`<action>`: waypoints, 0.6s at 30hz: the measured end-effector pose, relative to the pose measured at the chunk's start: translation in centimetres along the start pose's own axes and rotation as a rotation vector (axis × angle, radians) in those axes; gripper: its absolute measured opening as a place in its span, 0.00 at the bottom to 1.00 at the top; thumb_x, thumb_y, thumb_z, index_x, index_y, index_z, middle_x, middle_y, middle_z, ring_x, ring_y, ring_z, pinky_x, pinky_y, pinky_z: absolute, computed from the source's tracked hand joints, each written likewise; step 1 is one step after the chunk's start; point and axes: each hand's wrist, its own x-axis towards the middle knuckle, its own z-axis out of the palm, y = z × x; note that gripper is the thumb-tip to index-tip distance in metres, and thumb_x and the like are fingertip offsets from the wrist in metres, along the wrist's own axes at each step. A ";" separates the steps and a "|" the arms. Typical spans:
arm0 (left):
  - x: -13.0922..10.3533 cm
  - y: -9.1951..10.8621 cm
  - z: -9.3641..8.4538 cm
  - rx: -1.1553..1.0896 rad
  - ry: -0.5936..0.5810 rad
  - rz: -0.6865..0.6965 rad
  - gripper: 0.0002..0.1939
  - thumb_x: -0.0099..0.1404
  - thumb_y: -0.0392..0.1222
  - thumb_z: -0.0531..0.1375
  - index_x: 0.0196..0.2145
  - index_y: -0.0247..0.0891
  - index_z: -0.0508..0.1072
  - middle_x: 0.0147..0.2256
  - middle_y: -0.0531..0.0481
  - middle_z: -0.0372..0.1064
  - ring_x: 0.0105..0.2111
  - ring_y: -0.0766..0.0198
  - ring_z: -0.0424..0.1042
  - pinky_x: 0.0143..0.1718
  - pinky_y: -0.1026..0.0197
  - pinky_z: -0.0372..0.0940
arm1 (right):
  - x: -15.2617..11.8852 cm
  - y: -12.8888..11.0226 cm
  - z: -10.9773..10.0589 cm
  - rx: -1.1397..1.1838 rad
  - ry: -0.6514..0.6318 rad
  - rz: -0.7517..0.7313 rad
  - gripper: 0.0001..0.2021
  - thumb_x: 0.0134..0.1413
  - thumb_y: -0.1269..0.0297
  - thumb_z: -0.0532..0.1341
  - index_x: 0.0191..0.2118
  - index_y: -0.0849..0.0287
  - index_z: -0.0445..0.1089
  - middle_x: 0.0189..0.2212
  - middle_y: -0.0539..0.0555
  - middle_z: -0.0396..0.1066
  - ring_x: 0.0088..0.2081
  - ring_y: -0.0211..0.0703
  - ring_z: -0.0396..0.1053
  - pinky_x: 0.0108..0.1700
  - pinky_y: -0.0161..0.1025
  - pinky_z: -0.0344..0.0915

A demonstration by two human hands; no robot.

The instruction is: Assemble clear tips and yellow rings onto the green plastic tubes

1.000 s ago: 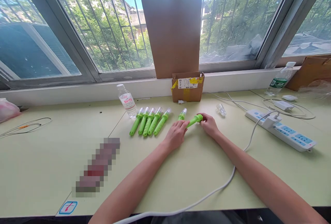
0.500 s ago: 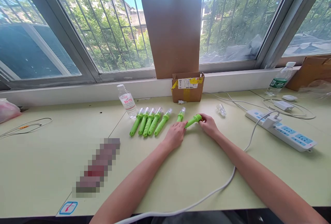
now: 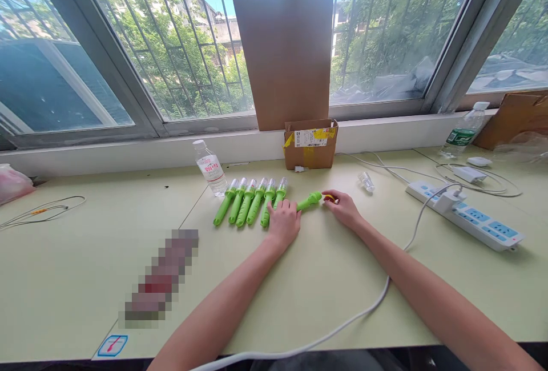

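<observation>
My left hand (image 3: 285,225) rests at the right end of a row of green plastic tubes with clear caps (image 3: 245,204), its thumb side against the last of them. Its fingers also close round the lower end of a loose green tube (image 3: 309,201), which points right, has a ribbed end and wears no clear cap. Just past that end, my right hand (image 3: 345,210) pinches a small yellow piece (image 3: 329,197), partly hidden by the fingertips. A loose clear cap (image 3: 366,182) lies on the table beyond my right hand.
A water bottle (image 3: 210,168) stands behind the row, with a small cardboard box (image 3: 310,151) at the sill. To the right lies a power strip (image 3: 468,217); its white cable (image 3: 359,315) runs under my right forearm. Another bottle (image 3: 464,131) stands farther right.
My left hand has moved left with the loose tube, and the separate capped tube now sits against the row. My right hand has parted from the tube's ribbed end; the yellow piece now shows.
</observation>
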 end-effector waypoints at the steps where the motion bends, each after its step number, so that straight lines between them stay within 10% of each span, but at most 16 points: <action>1: 0.0 0.0 0.0 0.021 0.005 -0.021 0.10 0.66 0.42 0.50 0.38 0.37 0.69 0.38 0.43 0.68 0.41 0.54 0.65 0.54 0.38 0.46 | 0.0 0.0 0.0 0.000 -0.003 0.000 0.17 0.44 0.65 0.56 0.42 0.56 0.72 0.33 0.51 0.74 0.35 0.41 0.69 0.39 0.38 0.63; 18: 0.0 -0.4 0.7 -0.005 0.019 0.045 0.09 0.66 0.34 0.47 0.42 0.37 0.63 0.38 0.46 0.69 0.41 0.57 0.67 0.60 0.41 0.38 | 0.0 -0.1 -0.2 0.189 0.087 0.005 0.23 0.42 0.70 0.53 0.48 0.57 0.69 0.36 0.54 0.74 0.37 0.41 0.70 0.39 0.39 0.66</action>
